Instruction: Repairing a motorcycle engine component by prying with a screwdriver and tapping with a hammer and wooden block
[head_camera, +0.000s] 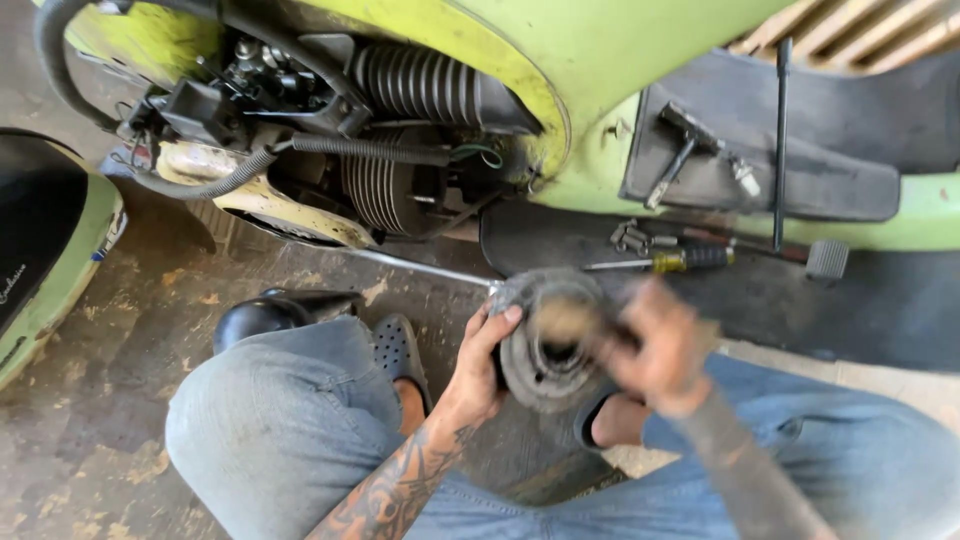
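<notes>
I note the left hand (478, 365) gripping a round grey metal drum housing (545, 340) above my knees; the blurred right hand (655, 345) works its bore, grip indeterminate. Next move, I judge, demands steady support.

The right hand (655, 345) is smeared by motion, so its fingers and whatever they grip cannot be made out. The round grey part (545, 345) under them is half covered and blurred at its centre. Beyond the fingers, the small bolts (632, 238) are too small to tell apart, and the green scooter (600, 60) runs off the top edge.
</notes>
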